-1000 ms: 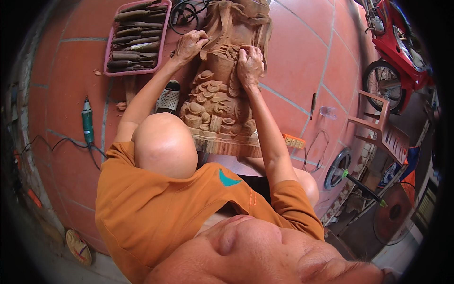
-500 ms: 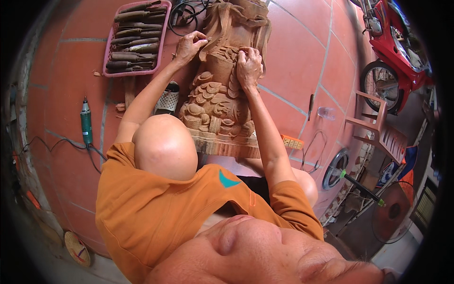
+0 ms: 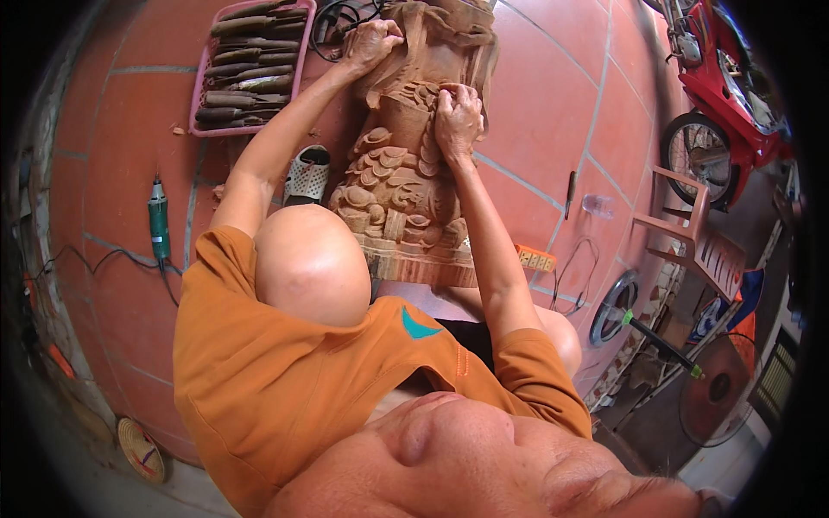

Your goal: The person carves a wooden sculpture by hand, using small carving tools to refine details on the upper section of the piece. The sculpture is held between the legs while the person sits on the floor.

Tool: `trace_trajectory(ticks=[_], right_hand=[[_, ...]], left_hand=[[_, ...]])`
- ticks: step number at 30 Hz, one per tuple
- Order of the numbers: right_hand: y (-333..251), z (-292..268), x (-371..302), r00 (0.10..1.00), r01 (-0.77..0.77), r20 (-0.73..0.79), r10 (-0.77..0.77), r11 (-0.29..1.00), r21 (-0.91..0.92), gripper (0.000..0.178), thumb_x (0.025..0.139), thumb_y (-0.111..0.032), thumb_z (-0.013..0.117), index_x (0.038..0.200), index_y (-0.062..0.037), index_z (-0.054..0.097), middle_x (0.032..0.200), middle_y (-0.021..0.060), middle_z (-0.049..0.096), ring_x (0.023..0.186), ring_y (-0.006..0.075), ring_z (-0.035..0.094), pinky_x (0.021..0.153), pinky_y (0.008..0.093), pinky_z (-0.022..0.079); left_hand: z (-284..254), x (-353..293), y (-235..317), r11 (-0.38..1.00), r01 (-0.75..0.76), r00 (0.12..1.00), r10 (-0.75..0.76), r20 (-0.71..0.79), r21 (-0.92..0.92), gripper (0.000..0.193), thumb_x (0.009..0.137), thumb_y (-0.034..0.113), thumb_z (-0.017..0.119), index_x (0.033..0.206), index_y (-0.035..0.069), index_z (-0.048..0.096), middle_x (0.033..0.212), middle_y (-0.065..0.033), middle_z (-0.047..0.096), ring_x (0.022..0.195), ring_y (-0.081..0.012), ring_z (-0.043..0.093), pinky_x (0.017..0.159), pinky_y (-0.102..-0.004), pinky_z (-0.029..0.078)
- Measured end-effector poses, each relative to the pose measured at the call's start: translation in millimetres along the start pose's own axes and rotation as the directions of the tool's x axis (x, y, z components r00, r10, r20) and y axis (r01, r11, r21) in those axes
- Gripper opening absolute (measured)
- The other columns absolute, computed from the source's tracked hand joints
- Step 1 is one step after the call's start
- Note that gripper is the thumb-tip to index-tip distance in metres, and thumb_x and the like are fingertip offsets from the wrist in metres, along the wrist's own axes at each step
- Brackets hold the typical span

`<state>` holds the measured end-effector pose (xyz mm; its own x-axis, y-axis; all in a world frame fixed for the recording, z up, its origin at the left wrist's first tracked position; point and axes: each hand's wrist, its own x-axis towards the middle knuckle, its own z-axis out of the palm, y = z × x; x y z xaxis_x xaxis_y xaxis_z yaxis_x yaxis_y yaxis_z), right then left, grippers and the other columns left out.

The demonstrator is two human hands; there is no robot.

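A brown wood carving [image 3: 399,164] lies before me, with coin-like discs and rounded lumps near its base and draped folds farther up. My left hand [image 3: 371,47] is at the upper left edge of the carving, its fingers bent and pressed together. Whatever may be in that pinch is too small or hidden to name. Lower down, my right hand [image 3: 459,125] rests on the carving's right side, fingers curled against the wood beside the discs. The fingertips of the right hand are partly hidden.
A pink basket [image 3: 197,110] of carving tools stands at the far left. Nearer is a green rotary tool [image 3: 158,220] with its cord. A white perforated shoe [image 3: 306,175] sits beside my knee. On the right are an orange power strip [image 3: 535,258], a plastic chair [image 3: 691,226] and a red motorbike [image 3: 734,108].
My left hand has moved up and slightly right along the carving's left edge. My right hand stays at nearly the same place on the wood.
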<state>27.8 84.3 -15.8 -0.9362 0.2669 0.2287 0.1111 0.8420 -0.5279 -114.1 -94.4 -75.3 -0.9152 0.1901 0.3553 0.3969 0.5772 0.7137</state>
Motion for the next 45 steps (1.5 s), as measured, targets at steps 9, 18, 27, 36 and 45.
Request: trace_trajectory(ticks=[9,18,27,36,45], right_hand=[[2,0,-1,1.0,-0.011,-0.008,0.011,1.0,0.007,0.022,0.089,-0.025,0.054,0.096,-0.011,0.07,0.106,0.0088,0.064,0.103,0.0292,0.059,0.088,0.0456,0.044],[-2,-2,-1,0.999,-0.021,0.024,0.021,1.0,0.007,0.023,0.09,-0.026,0.053,0.097,-0.0116,0.069,0.107,0.0085,0.064,0.105,0.0292,0.058,0.09,0.0448,0.044],[-1,-1,-3,0.999,-0.035,0.013,0.035,0.999,-0.001,0.02,0.089,-0.025,0.055,0.095,-0.0123,0.069,0.106,0.008,0.064,0.103,0.0292,0.059,0.088,0.045,0.044],[1,2,0,1.0,-0.003,-0.004,0.003,1.0,0.019,0.021,0.089,-0.025,0.054,0.095,-0.0123,0.07,0.107,0.0077,0.064,0.104,0.0287,0.059,0.088,0.0446,0.044],[2,0,-1,1.0,-0.017,0.001,0.017,1.0,0.009,0.022,0.088,-0.025,0.055,0.096,-0.0114,0.069,0.106,0.0081,0.064,0.103,0.0291,0.059,0.088,0.0451,0.044]], left_hand=[[-22,-70,12,0.985,0.106,0.994,-0.101,0.041,-0.133,0.017,0.087,0.022,0.067,0.091,0.006,0.069,0.085,-0.0106,0.067,0.078,-0.0255,0.065,0.069,-0.0359,0.05],[-3,-6,3,0.996,-0.076,0.996,0.078,-0.036,0.055,0.017,0.088,0.024,0.064,0.092,0.007,0.067,0.09,-0.011,0.067,0.083,-0.0307,0.066,0.075,-0.0408,0.052],[-6,-44,17,0.999,0.019,0.999,-0.02,-0.025,-0.031,0.017,0.088,0.024,0.066,0.092,0.007,0.069,0.09,-0.0135,0.067,0.086,-0.0319,0.066,0.076,-0.0419,0.051],[-3,8,-1,0.991,-0.072,0.997,0.072,0.006,0.112,0.017,0.088,0.024,0.066,0.09,0.007,0.068,0.09,-0.0143,0.067,0.087,-0.0332,0.066,0.077,-0.0417,0.053],[-11,-54,13,1.0,0.01,1.0,-0.01,-0.012,0.027,0.015,0.089,0.023,0.065,0.093,0.008,0.068,0.088,-0.0117,0.066,0.082,-0.0312,0.065,0.072,-0.0415,0.051]])
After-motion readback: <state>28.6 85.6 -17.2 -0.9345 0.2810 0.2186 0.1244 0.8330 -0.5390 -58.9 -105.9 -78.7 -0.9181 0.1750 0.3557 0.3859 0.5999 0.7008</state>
